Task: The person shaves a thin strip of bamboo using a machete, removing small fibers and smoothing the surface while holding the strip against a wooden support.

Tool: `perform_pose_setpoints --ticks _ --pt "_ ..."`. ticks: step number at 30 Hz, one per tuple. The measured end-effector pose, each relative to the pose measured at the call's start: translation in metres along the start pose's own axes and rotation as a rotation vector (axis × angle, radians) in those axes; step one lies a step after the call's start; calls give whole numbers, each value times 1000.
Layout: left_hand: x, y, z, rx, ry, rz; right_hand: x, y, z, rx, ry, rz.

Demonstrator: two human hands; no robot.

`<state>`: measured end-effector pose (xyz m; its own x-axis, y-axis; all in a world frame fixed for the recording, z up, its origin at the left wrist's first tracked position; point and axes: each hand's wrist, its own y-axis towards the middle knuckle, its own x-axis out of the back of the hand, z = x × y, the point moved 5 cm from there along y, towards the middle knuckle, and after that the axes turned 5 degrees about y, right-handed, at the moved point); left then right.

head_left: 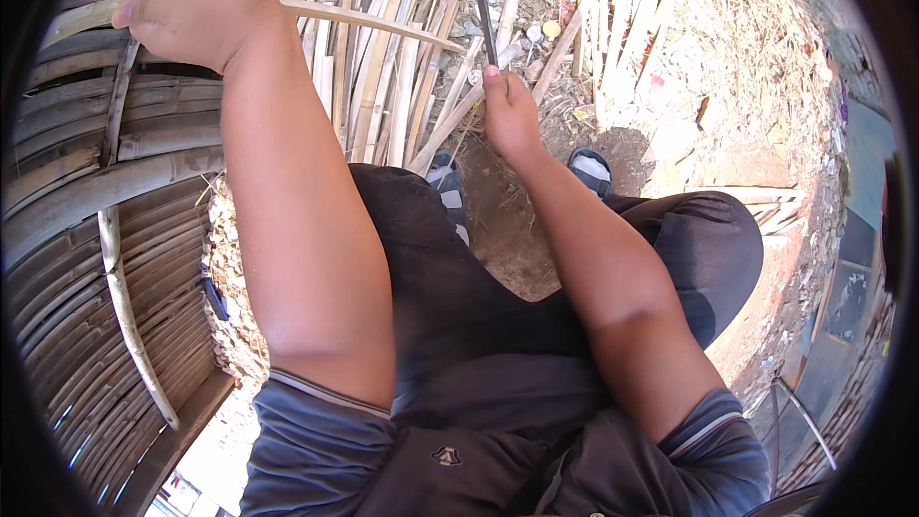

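Observation:
My left hand (196,19), at the upper left, is closed around a long pale bamboo strip (369,19). One end of the strip runs out past the left of my fist, and the other reaches right, tapering close to the dark tool. In my right hand (511,115), near the upper middle, is a long, narrow dark blade-like tool (481,5), gripped with the thumb along it. It points up and away from me; its handle is hidden in the fist, and its far end passes out of the picture. The strip's tip and the tool appear a small gap apart.
Many split bamboo strips (378,77) lie on the ground ahead, with more (622,19) to the right. Shavings and litter (737,67) cover the dirt. A woven bamboo wall (153,278) stands close on the left. My sandalled feet (591,172) are between the knees.

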<state>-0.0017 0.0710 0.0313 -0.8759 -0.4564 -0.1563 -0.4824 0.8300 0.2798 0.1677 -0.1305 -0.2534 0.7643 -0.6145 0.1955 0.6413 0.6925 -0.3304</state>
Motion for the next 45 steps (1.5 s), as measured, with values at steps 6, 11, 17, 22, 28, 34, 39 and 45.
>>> perform_pose_setpoints --ticks 6,11,17,22,28,34,39,45 --pt "4 5 -50 -145 -97 26 41 6 90 107 396 -142" --pt "9 -5 -127 -247 -309 231 124 1 187 208 623 -244" --pt "-49 -34 -184 -283 -471 605 230 -43 260 434 750 -298" --pt "-173 -70 -153 -269 652 682 261 -78 266 560 789 -332" --pt "-97 -167 -75 -152 459 1582 275 -77 250 527 705 -356" --pt "-30 -240 -50 -83 463 1665 227 -70 238 397 662 -146" --pt "-25 -244 -65 -8 396 1626 176 -71 224 387 547 65" --pt "-14 -221 -56 -229 313 1319 147 -64 229 300 415 191"
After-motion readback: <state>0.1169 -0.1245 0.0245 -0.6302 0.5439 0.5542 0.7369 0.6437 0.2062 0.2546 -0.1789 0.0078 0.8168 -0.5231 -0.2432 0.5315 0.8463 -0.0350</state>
